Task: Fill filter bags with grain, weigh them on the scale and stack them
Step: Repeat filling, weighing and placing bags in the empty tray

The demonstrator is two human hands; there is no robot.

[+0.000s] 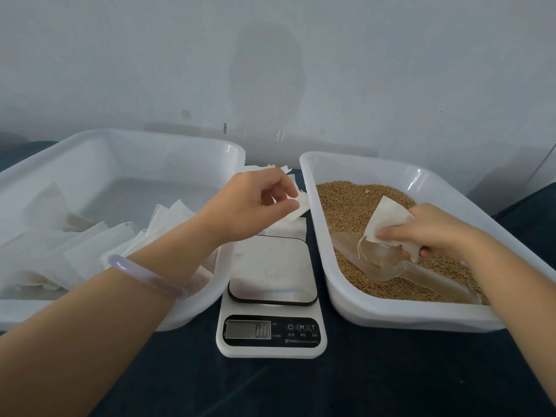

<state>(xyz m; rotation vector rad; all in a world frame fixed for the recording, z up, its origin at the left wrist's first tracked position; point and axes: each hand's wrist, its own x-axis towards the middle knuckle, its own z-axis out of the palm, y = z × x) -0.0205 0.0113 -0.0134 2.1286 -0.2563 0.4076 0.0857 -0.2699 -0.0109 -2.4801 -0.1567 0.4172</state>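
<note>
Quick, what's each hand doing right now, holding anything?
Left hand: closed, pinching a flat white paper filter bag.
Right hand: closed, gripping a crumpled white filter bag over the brown grain.

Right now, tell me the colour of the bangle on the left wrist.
The bangle is pale translucent lilac, seen in the head view.

Wall: pale grey-white and matte, filling the whole upper half | stain: a darker oval smudge sits dead centre on it, with small specks lower down | surface: dark navy, running back to the wall's foot | light: soft, even, only faint shadows
</note>
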